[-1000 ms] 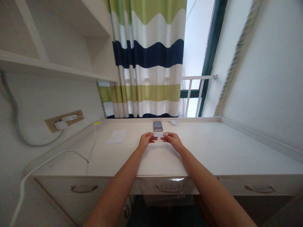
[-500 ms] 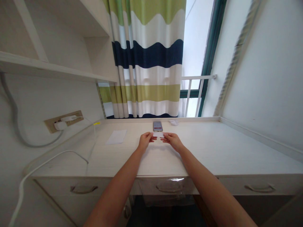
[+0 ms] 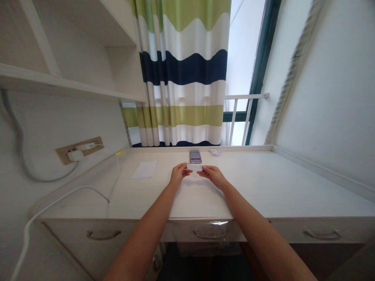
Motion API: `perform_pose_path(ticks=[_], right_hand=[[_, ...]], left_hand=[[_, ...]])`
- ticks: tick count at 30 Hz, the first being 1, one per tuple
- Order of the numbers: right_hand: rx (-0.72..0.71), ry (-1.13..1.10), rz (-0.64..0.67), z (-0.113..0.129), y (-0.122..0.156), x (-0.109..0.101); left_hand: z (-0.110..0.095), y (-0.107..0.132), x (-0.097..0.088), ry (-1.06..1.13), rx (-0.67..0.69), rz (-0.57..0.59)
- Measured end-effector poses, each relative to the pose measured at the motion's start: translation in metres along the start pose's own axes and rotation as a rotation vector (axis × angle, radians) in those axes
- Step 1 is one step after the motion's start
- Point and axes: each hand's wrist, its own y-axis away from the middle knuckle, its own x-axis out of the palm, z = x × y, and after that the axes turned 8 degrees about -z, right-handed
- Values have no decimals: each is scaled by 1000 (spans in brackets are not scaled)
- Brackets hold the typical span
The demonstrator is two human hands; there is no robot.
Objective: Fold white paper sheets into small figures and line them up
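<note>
Over the middle of a pale wooden desk (image 3: 263,187), my left hand (image 3: 177,175) and my right hand (image 3: 213,175) both pinch a small white piece of paper (image 3: 194,167), one at each end. The paper is held just above the desk top. A phone (image 3: 195,156) lies flat right behind the paper, its screen lit. A white sheet of paper (image 3: 144,169) lies on the desk to the left of my left hand.
A small white crumpled item (image 3: 215,152) sits by the window sill. A wall socket (image 3: 79,150) with a white charger and trailing cable (image 3: 58,197) is at left. Shelves hang above left; a striped curtain (image 3: 181,74) covers the window. Drawers with handles (image 3: 209,233) line the desk front.
Both hands have shifted slightly left with the small paper between them; otherwise nothing has changed.
</note>
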Motion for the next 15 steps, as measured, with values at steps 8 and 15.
perform_pose_path(ticks=[8, 15], right_hand=[[-26, 1, -1, 1, 1, -1], [-28, 0, 56, 3, 3, 1]], left_hand=[[2, 2, 0, 41, -47, 100], [4, 5, 0, -16, -79, 181]])
